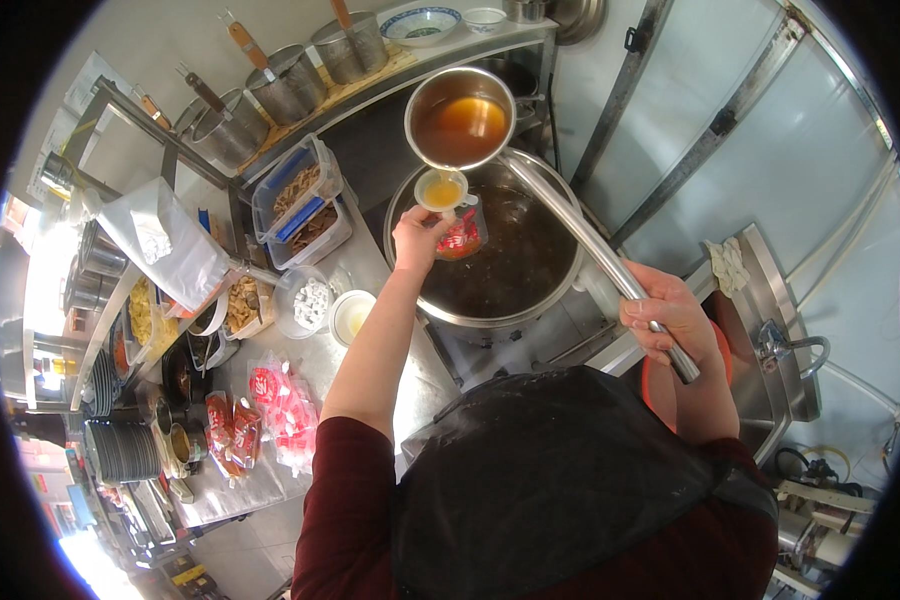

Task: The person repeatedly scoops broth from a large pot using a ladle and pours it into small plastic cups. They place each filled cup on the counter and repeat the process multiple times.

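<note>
My right hand (661,311) is closed around the long steel handle of a deep ladle (461,124), which holds amber-brown liquid. The ladle tips over a small funnel (441,192), and a thin stream runs from its lip. Yellowish liquid stands in the funnel. Below it hangs a clear spout pouch with red print (463,231), partly filled with orange-red liquid. My left hand (420,238) grips at the junction of funnel and pouch; its fingers hide the spout. Both are above a large round pot of dark broth (510,277).
On the steel counter (420,375) left are filled pouches (232,435), flat pouches (285,405), a bowl of white caps (311,303), a pale bowl (351,318) and plastic food tubs (300,202). Strainer baskets (285,79) line the back shelf. A sink with a faucet (787,345) is right.
</note>
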{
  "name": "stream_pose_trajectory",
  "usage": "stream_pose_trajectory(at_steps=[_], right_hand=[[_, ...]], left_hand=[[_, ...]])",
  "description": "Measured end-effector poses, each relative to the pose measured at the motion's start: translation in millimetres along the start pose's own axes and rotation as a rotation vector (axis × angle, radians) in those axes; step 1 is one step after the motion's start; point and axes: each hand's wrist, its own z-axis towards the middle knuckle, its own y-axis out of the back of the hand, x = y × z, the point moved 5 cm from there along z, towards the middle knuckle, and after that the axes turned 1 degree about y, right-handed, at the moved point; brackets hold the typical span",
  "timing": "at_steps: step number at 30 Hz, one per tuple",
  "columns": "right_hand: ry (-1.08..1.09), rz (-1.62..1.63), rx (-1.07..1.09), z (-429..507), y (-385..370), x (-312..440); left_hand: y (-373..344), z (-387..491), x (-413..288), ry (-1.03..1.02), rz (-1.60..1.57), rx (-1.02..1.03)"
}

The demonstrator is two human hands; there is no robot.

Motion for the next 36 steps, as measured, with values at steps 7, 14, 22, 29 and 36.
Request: stream_pose_trajectory(at_steps=[7, 14, 22, 29, 36], right_hand=[[0.006, 0.011, 0.009, 0.6, 0.8, -1.4], [0.008, 0.017, 0.009, -0.1, 1.2, -1.6], [0.02, 0.025, 0.023, -1.4, 1.5, -2.0], [0.017, 0.013, 0.012, -2.6, 2.6, -2.8], [0.01, 0.007, 0.014, -3.4, 1.4, -1.5]], left_hand=[[-0.8, 0.0, 1.5, 0.0, -0.003, 0.009], [0.5, -3.8, -7.1, 0.032, 0.066, 0.022], [0.5, -2.9, -7.1, 0.035, 0.06, 0.025], [0.7, -3.5, -5.1, 0.005, 0.066, 0.012], [1.1, -5.3, -9.4, -0.081, 0.078, -0.014]])
